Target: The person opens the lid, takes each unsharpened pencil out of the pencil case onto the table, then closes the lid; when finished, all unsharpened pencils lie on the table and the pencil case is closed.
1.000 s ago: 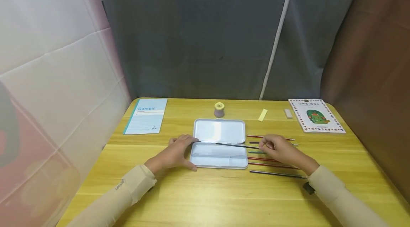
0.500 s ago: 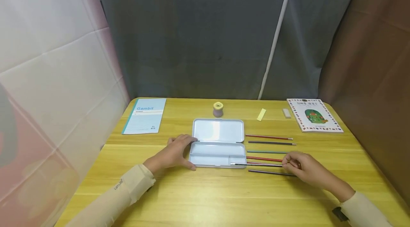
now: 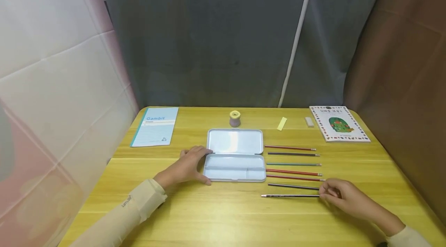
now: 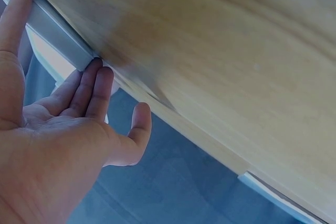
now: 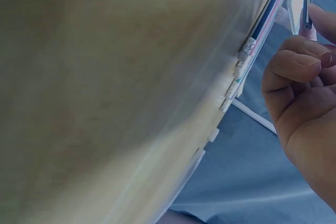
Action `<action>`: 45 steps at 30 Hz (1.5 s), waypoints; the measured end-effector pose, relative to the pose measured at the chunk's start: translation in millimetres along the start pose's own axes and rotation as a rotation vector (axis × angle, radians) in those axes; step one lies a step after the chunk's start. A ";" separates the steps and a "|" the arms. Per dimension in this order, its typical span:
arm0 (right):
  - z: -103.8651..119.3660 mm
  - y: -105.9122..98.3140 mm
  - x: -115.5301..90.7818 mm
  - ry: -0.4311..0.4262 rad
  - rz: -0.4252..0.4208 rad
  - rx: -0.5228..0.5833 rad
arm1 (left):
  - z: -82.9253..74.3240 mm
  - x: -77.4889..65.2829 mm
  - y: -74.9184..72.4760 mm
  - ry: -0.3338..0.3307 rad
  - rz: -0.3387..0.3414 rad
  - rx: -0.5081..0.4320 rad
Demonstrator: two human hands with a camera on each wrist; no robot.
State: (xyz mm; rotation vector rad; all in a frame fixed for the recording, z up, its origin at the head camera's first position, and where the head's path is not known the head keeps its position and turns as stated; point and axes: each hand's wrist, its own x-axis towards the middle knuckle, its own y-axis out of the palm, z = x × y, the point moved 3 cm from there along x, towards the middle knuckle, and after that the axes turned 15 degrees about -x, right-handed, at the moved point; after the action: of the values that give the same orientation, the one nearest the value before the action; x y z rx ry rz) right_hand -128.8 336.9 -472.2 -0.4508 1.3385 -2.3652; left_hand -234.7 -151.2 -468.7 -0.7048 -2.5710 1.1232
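My right hand (image 3: 352, 200) pinches the right end of a black pencil (image 3: 290, 196), which lies crosswise with its pale-tipped end to the left. In the right wrist view this pencil (image 5: 307, 3) shows at the thumb, and the other fingers curl toward the palm. My left hand (image 3: 184, 165) spans the left side of an open white pencil case (image 3: 233, 180), thumb by the front corner and fingers by the hinge. The left wrist view has the left hand's fingers (image 4: 84, 95) fairly straight against the case edge (image 4: 60, 32). The case's divided tray holds nothing.
Several pencils, among them a green one (image 3: 294, 164), lie in a row right of the case. Behind are a yellow-topped spool-shaped object (image 3: 235, 118), a yellow strip (image 3: 282, 124) and a white eraser (image 3: 309, 122). A notebook (image 3: 155, 127) lies left, a picture-covered book (image 3: 339, 124) right.
My right hand has carried the black pencil from over the case's hinge toward the right and front, to the near end of the pencil row. My left hand has stayed at the case.
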 end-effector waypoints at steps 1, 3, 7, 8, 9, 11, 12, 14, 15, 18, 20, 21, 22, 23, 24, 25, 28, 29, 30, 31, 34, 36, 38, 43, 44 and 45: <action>-0.9 0.1 -0.7 0.002 0.005 0.000 | 0.3 -0.1 -0.2 -0.001 0.000 -0.001; -3.2 0.3 -1.5 0.006 0.015 -0.002 | 0.5 -0.4 -0.5 -0.004 0.000 -0.006; -7.6 1.0 -1.3 0.001 0.016 -0.035 | -0.2 -0.6 -1.1 0.000 -0.004 -0.006; -8.4 1.4 -1.0 -0.004 0.015 -0.045 | -0.3 -0.5 -1.1 0.002 -0.004 -0.005; -8.9 1.8 -0.5 -0.013 0.014 -0.055 | -0.3 -0.5 -1.0 0.004 -0.004 -0.004; -9.5 3.1 0.3 -0.025 0.014 -0.071 | -0.2 -0.4 -0.7 0.007 -0.004 -0.003; -9.7 3.7 0.7 -0.033 0.013 -0.079 | -0.2 -0.3 -0.6 0.007 -0.004 -0.004; -9.9 4.9 1.1 -0.034 0.022 -0.081 | -0.4 -0.2 -0.5 0.007 -0.003 -0.005; -10.2 5.5 1.2 -0.033 0.026 -0.083 | -0.7 -0.2 -0.6 0.006 -0.003 -0.006; -10.3 5.5 1.9 -0.013 0.033 -0.085 | -1.2 -0.4 -0.7 0.003 -0.004 -0.006; -10.1 5.1 2.4 0.004 0.040 -0.078 | -1.6 -0.3 -0.9 0.002 -0.005 -0.001; -9.9 4.8 2.8 0.010 0.042 -0.070 | -1.7 -0.1 -1.0 0.001 -0.005 0.002; -9.3 4.3 3.3 0.017 0.042 -0.062 | -1.9 0.0 -1.0 0.001 -0.005 0.005; -8.6 3.7 3.9 0.020 0.039 -0.050 | -2.0 0.2 -1.1 0.001 -0.004 0.006; -7.7 3.2 4.8 0.022 0.034 -0.046 | -2.1 0.3 -1.1 0.001 -0.003 0.008; -6.6 2.5 6.1 0.016 0.022 -0.043 | -2.2 0.3 -1.0 0.001 -0.003 0.009; -1.6 -0.4 13.2 0.009 -0.026 -0.061 | -2.5 0.2 -0.7 0.008 0.000 0.014; 0.7 -1.6 16.6 0.010 -0.041 -0.064 | -2.6 0.0 -0.4 0.014 -0.001 0.015; 3.7 -2.8 20.6 0.010 -0.055 -0.071 | -2.8 -0.3 -0.2 0.020 -0.001 0.013; 7.3 -3.8 25.5 0.008 -0.070 -0.078 | -2.9 -0.7 -0.2 0.023 -0.001 0.011; 19.8 -4.5 43.5 0.020 -0.091 -0.081 | -3.1 -2.0 -0.2 0.032 0.002 0.001; 29.0 -3.8 57.7 0.016 -0.103 -0.089 | -3.3 -2.5 0.0 0.030 0.005 -0.008; 38.2 -2.1 73.7 0.016 -0.096 -0.103 | -3.2 -2.5 0.0 0.029 0.005 -0.010; 58.4 4.7 114.4 0.002 -0.058 -0.138 | -2.7 -1.3 -0.1 0.030 0.000 0.000; 61.8 6.9 122.2 -0.001 -0.052 -0.135 | -2.6 -1.1 0.0 0.030 0.000 0.002; 64.6 9.3 129.9 -0.006 -0.047 -0.128 | -2.6 -0.9 0.1 0.029 0.001 0.005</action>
State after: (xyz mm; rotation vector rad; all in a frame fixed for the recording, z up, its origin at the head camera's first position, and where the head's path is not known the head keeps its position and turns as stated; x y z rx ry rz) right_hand -211.5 222.6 -437.0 -0.5319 1.4978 -2.3220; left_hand -232.9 -150.0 -467.0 -0.7154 -2.5436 1.1112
